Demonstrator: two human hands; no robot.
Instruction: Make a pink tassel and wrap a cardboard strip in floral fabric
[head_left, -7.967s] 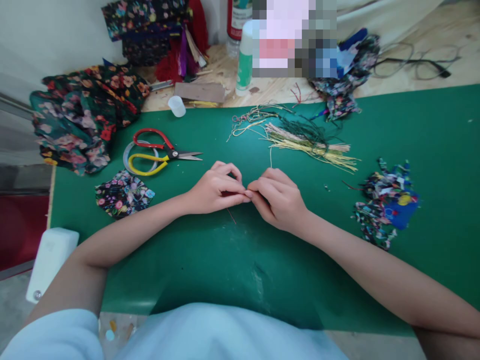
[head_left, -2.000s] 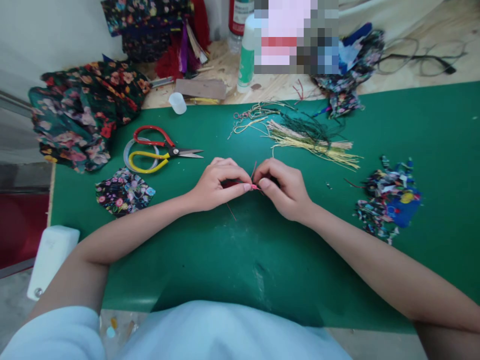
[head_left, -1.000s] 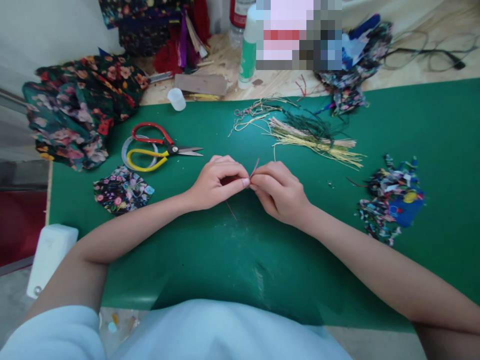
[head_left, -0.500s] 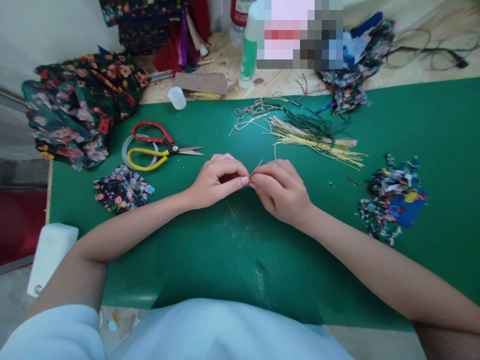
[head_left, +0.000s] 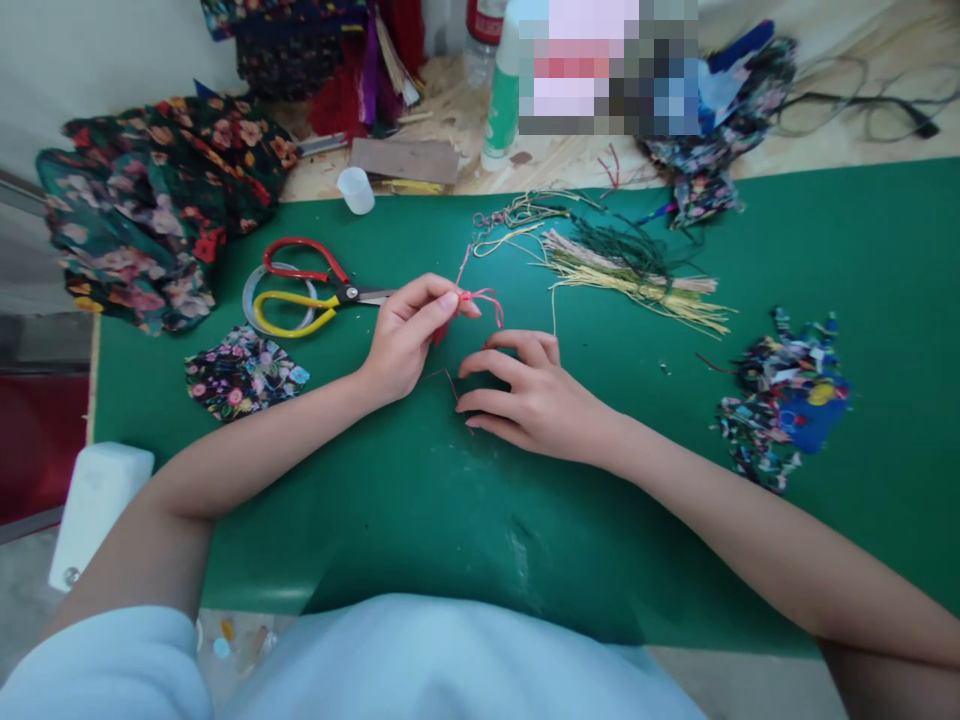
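red cord (head_left: 466,296) loops beyond the pinching left fingers (head_left: 437,313), near empty, half-spread right fingers (head_left: 493,402).

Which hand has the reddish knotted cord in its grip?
The left hand: it pinches the reddish cord. The right hand is loosely spread, palm down, with no visible grip on it.
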